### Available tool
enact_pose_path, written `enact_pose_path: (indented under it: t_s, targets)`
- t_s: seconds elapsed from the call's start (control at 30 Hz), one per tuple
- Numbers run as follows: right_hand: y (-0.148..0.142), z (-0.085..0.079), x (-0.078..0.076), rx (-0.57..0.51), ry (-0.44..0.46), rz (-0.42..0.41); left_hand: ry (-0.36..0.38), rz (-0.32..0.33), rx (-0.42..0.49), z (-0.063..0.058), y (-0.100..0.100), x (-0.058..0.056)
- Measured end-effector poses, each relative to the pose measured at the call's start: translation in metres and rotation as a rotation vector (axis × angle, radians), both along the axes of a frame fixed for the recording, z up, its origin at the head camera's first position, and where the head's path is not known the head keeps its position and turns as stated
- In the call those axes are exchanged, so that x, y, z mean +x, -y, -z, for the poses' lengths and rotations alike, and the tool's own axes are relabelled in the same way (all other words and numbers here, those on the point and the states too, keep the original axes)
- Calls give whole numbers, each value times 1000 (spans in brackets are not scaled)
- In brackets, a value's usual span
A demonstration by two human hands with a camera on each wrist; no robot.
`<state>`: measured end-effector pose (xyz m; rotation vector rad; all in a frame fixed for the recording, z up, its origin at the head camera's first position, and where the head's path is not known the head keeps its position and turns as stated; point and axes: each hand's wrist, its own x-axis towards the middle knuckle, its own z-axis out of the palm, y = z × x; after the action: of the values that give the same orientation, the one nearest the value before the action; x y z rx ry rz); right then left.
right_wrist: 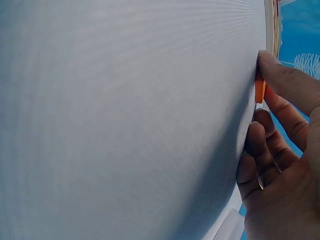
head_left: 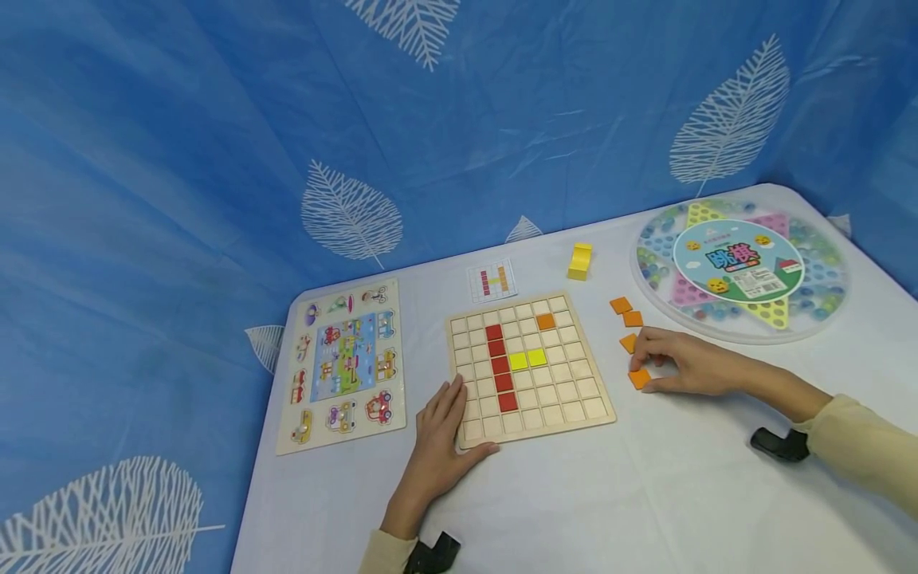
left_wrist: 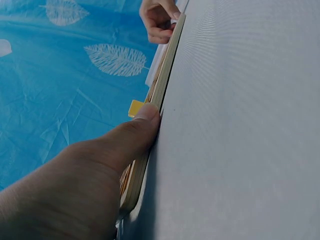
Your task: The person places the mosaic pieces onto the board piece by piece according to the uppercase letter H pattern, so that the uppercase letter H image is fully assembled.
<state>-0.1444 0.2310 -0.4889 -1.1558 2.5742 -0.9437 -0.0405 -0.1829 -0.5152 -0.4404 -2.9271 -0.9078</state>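
Note:
A wooden grid board (head_left: 561, 418) lies on the table with a column of several red tiles (head_left: 501, 365), two yellow tiles (head_left: 527, 359) beside them and one orange tile (head_left: 546, 321) at its upper right. My left hand (head_left: 439, 442) rests at the board's near left corner, fingers fairly straight along the left side and thumb against the front edge. To the right of the board, my right hand (head_left: 681, 363) pinches a loose orange square tile (right_wrist: 259, 89) between thumb and index finger, low at the tabletop. Three more orange tiles (head_left: 621, 305) lie just beyond that hand.
Behind the board lies a small pattern card (head_left: 491, 281), with a yellow block-like piece (head_left: 579, 261) to its right. A picture puzzle board (head_left: 340, 434) sits at the left. The round Chinese checkers set (head_left: 739, 263) occupies the back right. A blue leaf-patterned cloth (head_left: 502, 119) hangs behind the table.

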Motion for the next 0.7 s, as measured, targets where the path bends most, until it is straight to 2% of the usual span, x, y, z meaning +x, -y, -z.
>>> enact_pose_path:
  t_s: [0.7]
  targets:
    - [0, 1, 0, 4, -21, 1, 14, -1, 5, -2, 0, 0]
